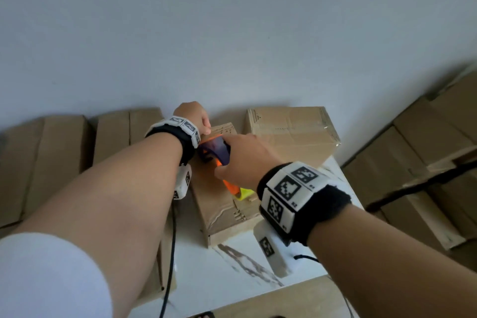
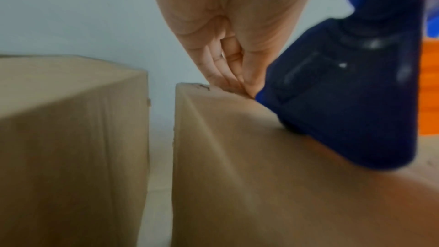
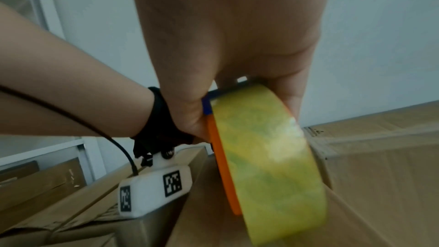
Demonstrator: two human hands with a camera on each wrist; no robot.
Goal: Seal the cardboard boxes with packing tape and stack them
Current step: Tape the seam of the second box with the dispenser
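Observation:
A small cardboard box [image 1: 214,204] lies lengthwise on the white table. My left hand [image 1: 192,116] reaches over its far end, and the straight fingertips [image 2: 228,80] press down on the top by the far edge. My right hand [image 1: 242,160] grips a blue and orange tape dispenser [image 1: 215,150] that sits on the box top just behind the left fingers. In the left wrist view the dispenser's blue nose [image 2: 344,91] touches the cardboard [image 2: 261,176]. In the right wrist view the yellowish tape roll [image 3: 268,166] stands beneath my right hand [image 3: 225,44]. The tape strip itself is not discernible.
A larger taped box [image 1: 291,131] sits at the back right of the table [image 1: 219,279]. More boxes stand along the wall at left [image 1: 46,157] and are piled at right [image 1: 426,150]. One neighbouring box [image 2: 71,119] stands close on the left. A black cable [image 1: 170,253] hangs from my left wrist.

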